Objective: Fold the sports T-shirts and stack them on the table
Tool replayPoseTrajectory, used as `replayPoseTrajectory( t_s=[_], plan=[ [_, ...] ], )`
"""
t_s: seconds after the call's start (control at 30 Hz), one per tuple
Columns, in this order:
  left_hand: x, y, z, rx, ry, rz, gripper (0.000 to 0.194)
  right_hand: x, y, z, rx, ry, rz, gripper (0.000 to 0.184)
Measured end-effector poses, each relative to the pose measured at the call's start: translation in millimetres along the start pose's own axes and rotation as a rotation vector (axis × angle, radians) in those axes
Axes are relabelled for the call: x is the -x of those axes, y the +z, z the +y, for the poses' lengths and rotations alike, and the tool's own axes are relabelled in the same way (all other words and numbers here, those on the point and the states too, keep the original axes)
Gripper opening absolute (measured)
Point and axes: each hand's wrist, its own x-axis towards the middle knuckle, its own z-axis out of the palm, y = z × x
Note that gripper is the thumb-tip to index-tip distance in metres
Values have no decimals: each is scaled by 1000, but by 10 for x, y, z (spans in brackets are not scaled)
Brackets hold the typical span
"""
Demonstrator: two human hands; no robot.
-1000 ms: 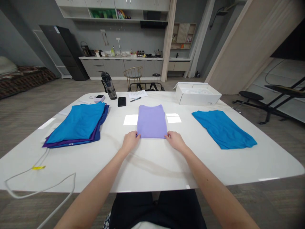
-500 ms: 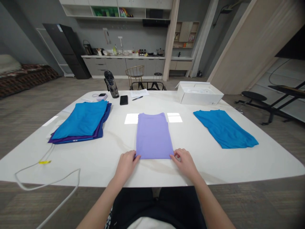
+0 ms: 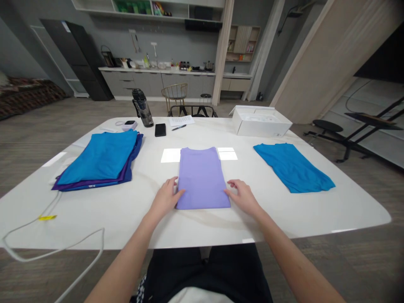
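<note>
A lavender shirt (image 3: 202, 179), folded into a neat rectangle, lies flat on the white table in front of me. My left hand (image 3: 166, 194) is at its left edge, fingers apart, the thumb resting on the cloth. At the opposite edge is my right hand (image 3: 242, 195), also open, with its thumb at the side of the fabric. Neither hand grips the cloth. To the left lies a stack of folded shirts (image 3: 102, 158), bright blue on top with purple and dark blue below. A single bright blue shirt (image 3: 292, 166) lies spread at the right.
Along the table's far side stand a dark water bottle (image 3: 143, 109), a black phone (image 3: 160, 130), a pen (image 3: 179, 127), a paper sheet (image 3: 182, 120) and a white open box (image 3: 261, 123). A white cable (image 3: 57, 249) crosses the table's left front edge.
Both hands have let go of the lavender shirt's near corners and moved up along its sides, fingers opening. The shirt stays in place on the table; the camera view has shifted slightly.
</note>
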Motion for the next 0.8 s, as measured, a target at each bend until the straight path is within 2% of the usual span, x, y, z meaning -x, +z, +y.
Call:
replayPoseTrajectory(
  t_s=[0.1, 0.2, 0.27, 0.37, 0.57, 0.67, 0.8],
  plan=[
    [-534, 24, -47, -92, -49, 25, 59, -519, 84, 56, 88, 89, 28, 49],
    [-1038, 77, -17, -183, -128, 7, 60, -1045, 190, -38, 122, 274, -18, 55],
    [-1296, 112, 33, -206, -194, -9, 56, -1332, 250, -140, 122, 371, -72, 56],
    [-1543, 165, 116, -216, -273, -22, 48, -1644, 313, -247, 131, 496, -131, 58],
    [-1824, 247, 124, -172, -406, -5, 55, -1970, 357, -256, 133, 614, -218, 60],
    [-1956, 236, 51, -22, -472, -49, 46, -2023, 394, -243, 100, 612, -211, 49],
    [-2014, 210, 16, 221, -390, -58, 26, -1989, 455, -189, -33, 529, -118, 28]
  ],
)
